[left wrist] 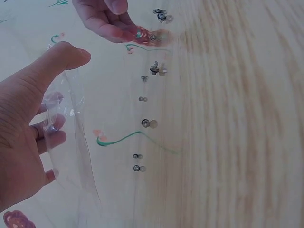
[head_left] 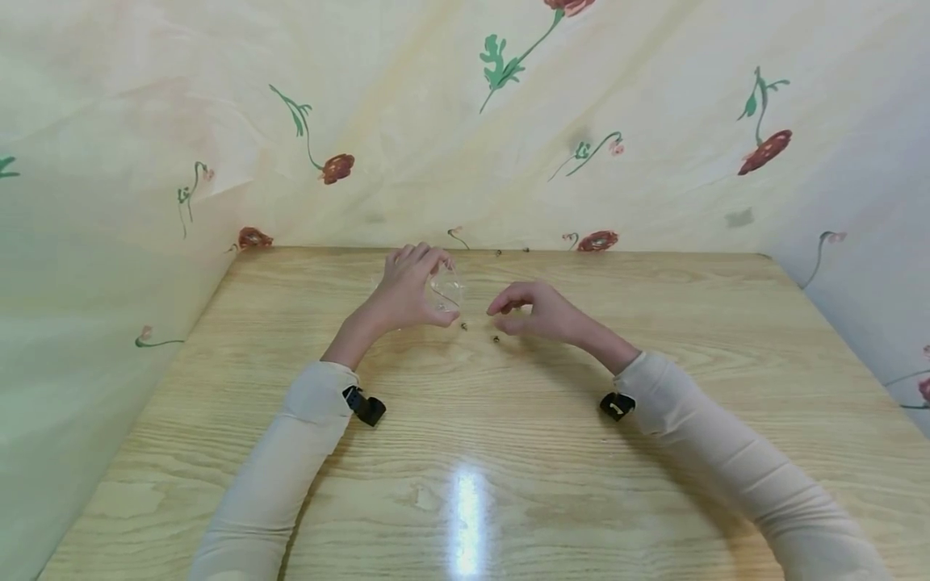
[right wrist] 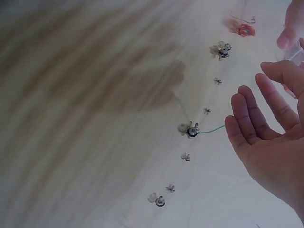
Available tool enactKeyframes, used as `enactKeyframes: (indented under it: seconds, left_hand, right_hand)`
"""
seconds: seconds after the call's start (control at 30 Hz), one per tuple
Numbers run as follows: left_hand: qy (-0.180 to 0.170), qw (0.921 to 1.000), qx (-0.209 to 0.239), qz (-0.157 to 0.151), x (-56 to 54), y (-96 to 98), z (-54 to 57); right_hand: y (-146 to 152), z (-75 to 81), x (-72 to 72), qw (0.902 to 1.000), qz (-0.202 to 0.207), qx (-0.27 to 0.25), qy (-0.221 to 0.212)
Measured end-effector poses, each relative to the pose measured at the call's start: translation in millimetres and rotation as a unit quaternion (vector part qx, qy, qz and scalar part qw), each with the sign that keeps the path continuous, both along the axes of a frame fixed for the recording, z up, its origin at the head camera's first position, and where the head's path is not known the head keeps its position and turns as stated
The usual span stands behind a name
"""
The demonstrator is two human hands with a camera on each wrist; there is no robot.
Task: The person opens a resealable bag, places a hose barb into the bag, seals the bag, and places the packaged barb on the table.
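Clear plastic container (head_left: 449, 284) sits in the gap between the left hand's (head_left: 405, 289) fingers and thumb, its free side facing the right fingertips. Can't tell for sure if it's a cup or a bag; the wall is see-through and mostly hidden. Left fingers curve over its far side, thumb on the near side, so that hand grips it.

Handling guess: very light, thin-walled, a bit slick, and it'd buckle under a hard squeeze. Best hold is a wide, soft wrap on the sides, as now, off any edge.

Small metal pieces lie on the surface: one metal piece (head_left: 463, 326) just beside the left thumb tip, another metal piece (head_left: 496, 339) just below the right thumb, more near the far edge beyond both sets of fingertips. Likely light for a hand, hard, smooth, apt to roll; fingertip pinch round the body.

Right hand (head_left: 541, 313): fingers loosely bent, thumb apart from them, nothing seen between.

Further out: wooden tabletop (head_left: 523, 452) under both hands, floral cloth (head_left: 421, 121) beyond the fingertips, sleeves behind the wrists.
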State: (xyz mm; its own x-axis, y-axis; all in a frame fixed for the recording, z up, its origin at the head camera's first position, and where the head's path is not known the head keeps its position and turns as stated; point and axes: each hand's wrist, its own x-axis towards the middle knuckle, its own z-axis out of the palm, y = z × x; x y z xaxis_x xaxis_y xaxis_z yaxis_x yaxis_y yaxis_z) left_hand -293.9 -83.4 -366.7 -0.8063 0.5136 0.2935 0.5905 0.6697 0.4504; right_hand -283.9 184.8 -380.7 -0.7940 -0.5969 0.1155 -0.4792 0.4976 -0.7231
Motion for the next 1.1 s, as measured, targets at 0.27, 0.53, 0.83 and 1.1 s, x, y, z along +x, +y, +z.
enactKeyframes:
  seconds: [0.27, 0.53, 0.83, 1.1]
  left_hand:
    - [0.0, 1.0, -0.002, -0.001, -1.9, -1.4, 0.4]
    - [-0.006, 1.0, -0.005, 0.0, -1.9, -1.4, -0.2]
    - [-0.014, 0.9999, 0.001, 0.0, -0.5, -1.8, -1.4]
    - [-0.012, 0.9999, -0.003, 0.003, -1.6, -2.5, -1.0]
  right_hand:
    - [1.1, -0.8, -2.6, 0.9994, 0.024, 0.022, 0.012]
    - [-1.8, -2.1, -6.3, 0.9967, 0.04, 0.051, 0.05]
    - [-2.7, -5.1, -1.4, 0.9927, 0.045, 0.089, 0.068]
    - [-3.4, -5.5, 1.3, 0.9877, 0.049, 0.118, 0.09]
